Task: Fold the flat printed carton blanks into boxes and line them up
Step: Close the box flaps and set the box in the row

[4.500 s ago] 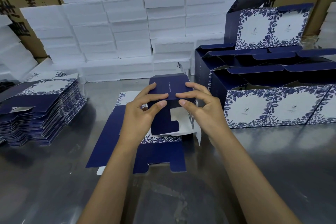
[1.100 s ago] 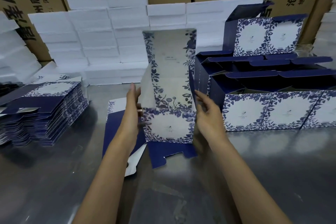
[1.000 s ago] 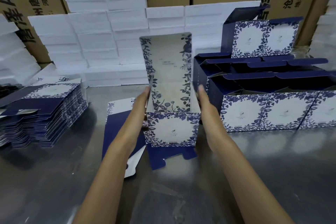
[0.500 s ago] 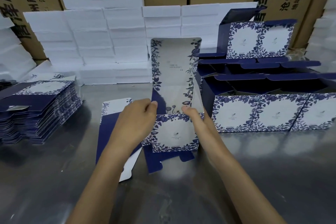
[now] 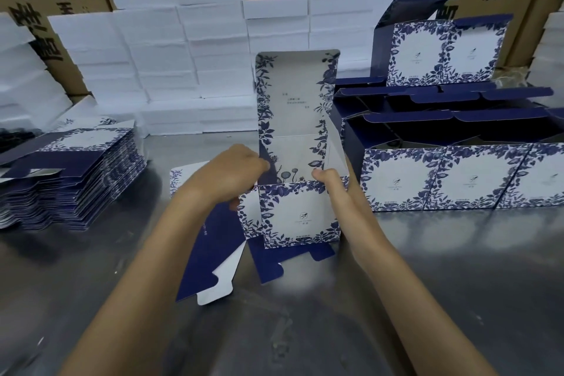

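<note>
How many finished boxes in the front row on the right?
3: left box, middle box, right box cut off by the frame edge; more may sit beyond it.

Bare table (image 5: 442,278) in front and to the right front: free room for either hand. Right side blocked by the row of folded boxes (image 5: 442,177), just beside the half-made box (image 5: 300,210), narrow gap there filled by the right hand (image 5: 335,189). Left hand (image 5: 229,174) is at the box's left edge. Left: stack of flat blanks (image 5: 76,174), open strip of table between it and the loose blank (image 5: 210,247) lying under the left forearm. Back closed off by the white foam blocks (image 5: 171,70).
</note>
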A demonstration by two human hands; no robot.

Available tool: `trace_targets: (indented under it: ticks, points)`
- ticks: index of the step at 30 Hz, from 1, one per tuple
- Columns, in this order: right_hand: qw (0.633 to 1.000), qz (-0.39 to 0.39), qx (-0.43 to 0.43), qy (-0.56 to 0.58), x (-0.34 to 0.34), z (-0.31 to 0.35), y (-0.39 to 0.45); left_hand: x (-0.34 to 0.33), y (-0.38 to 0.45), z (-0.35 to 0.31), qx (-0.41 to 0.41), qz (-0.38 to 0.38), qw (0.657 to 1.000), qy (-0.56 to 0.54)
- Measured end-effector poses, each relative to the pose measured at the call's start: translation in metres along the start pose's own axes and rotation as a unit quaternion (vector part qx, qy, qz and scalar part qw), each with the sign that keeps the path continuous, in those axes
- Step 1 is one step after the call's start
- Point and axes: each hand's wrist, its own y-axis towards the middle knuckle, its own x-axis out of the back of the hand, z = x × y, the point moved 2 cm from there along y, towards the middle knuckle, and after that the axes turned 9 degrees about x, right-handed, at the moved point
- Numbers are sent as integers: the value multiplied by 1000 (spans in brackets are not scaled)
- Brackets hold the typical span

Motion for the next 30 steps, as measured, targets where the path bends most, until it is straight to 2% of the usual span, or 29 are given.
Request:
trace_targets:
  ticks: [3, 7, 10, 12, 13, 18, 21, 24, 25, 27, 29, 30]
  points:
    - [1000, 1, 21, -5, 0, 2, -1, 12, 7, -6, 30, 20, 999, 17]
    - [1000, -2, 16, -11, 0, 1, 2, 6, 12, -10, -2, -42, 999, 34]
    - [1000, -7, 3, -12, 0, 0, 3, 9, 17, -12, 21, 7, 998, 67]
    - [1000, -15, -11, -16, 2, -1, 2, 18, 22, -13, 54, 46, 996, 55]
    - [1000, -16, -17, -18, 2, -1, 2, 21, 24, -12, 64, 43, 996, 42]
    - [999, 0, -35, -24, 3, 3, -3, 8, 28, -3, -2, -66, 997, -38]
    - [998, 26, -43, -28, 7, 8, -1, 2, 28, 3, -1, -117, 990, -81]
    - [995, 77, -36, -50, 18, 16, 3, -6, 19, 10, -31, -232, 953, -191]
    - [993, 94, -29, -65, 23, 18, 5, -12, 15, 12, -52, -225, 937, -264]
    - [985, 128, -25, -111, 29, 24, 11, -25, 10, 16, -77, -140, 897, -412]
    - [977, 158, -70, -124, 34, 31, 18, -34, 9, 19, -73, -75, 865, -490]
    - [975, 172, -95, -104, 35, 35, 21, -35, 9, 23, -74, -67, 859, -501]
